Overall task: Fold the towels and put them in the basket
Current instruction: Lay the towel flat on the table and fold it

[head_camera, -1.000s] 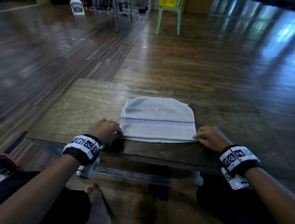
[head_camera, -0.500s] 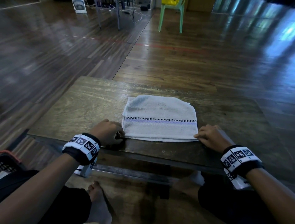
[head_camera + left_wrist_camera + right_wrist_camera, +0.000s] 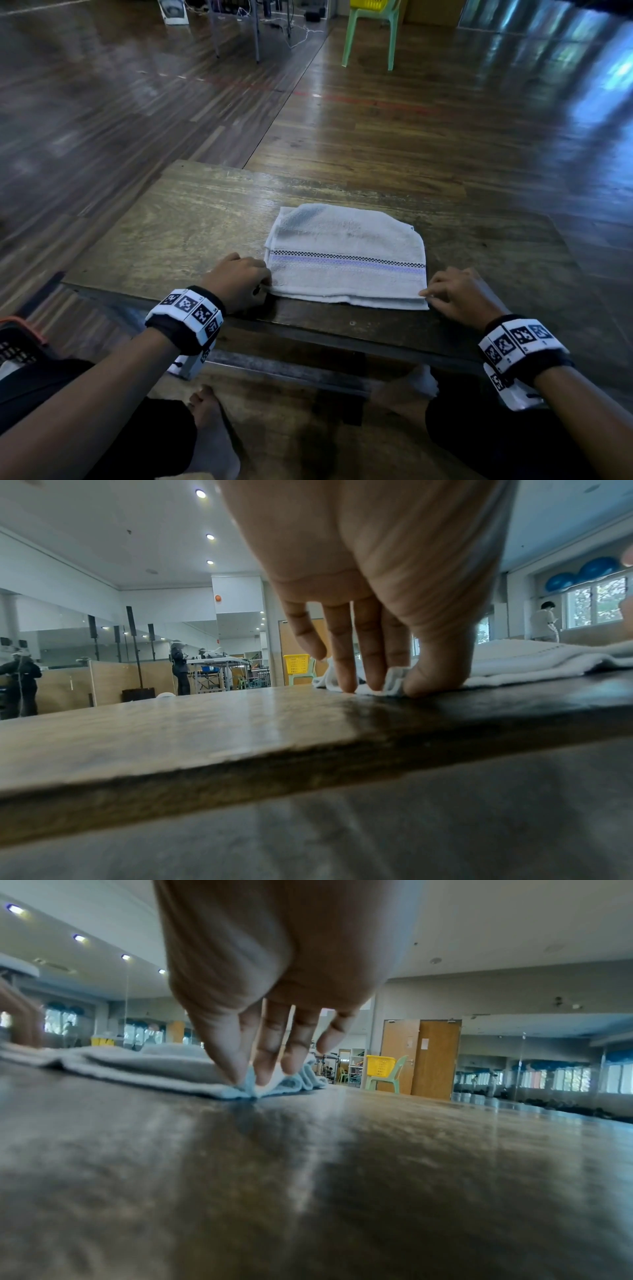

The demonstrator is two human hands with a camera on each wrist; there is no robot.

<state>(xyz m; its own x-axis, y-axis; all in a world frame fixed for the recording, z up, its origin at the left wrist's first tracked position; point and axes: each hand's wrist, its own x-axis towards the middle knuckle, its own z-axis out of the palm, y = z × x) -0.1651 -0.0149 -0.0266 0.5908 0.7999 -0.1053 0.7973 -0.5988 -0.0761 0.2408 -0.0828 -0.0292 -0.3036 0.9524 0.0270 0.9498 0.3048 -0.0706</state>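
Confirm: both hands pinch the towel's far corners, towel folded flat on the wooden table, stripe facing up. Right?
Not quite: the left hand and right hand pinch the towel's near corners, at the edge closest to the person, as the head view shows. The rest holds: it lies folded flat on the wooden table, stripe up.

You had bare tabletop (image 3: 178, 236) on the left, beyond the towel (image 3: 346, 257) and on the right, so a hand could pass there. The folded towel lay near the front edge, with your left hand (image 3: 239, 286) and right hand (image 3: 460, 294) pinching its two near corners. A dark basket (image 3: 17, 337) sat on the floor, low at your left, beside your knee.
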